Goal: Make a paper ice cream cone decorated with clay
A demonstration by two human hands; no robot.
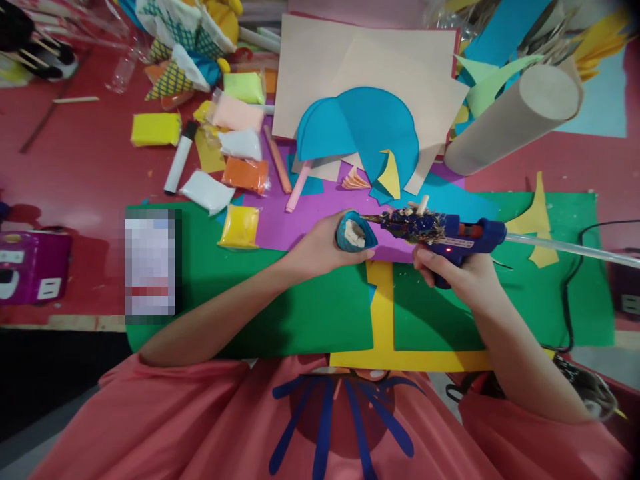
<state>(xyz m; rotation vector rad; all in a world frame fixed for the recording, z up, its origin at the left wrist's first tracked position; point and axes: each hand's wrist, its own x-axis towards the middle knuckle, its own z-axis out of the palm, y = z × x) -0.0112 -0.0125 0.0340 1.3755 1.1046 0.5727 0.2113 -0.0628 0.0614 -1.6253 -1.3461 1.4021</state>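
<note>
My left hand (323,241) is wrapped round a small blue paper cone (370,235), its open mouth turned up toward me. White crumpled filling (354,233) shows inside the cone. In my right hand (463,270) is a dark blue glue gun (457,243), gripped by its handle, with a red light lit on its side. Its front is crusted with dried bits, and the nozzle points left at the cone's rim. Whether the tip touches the rim, I cannot tell. A long clear glue stick (565,245) sticks out of the gun's back.
Green foam sheets (310,313) lie under my arms. Farther off are blue paper circles (383,120), a rolled beige sheet (510,123), clay packets (245,175) and a marker (180,159). A blurred-out phone-like thing (153,267) lies left; a black cord (565,293) runs at right.
</note>
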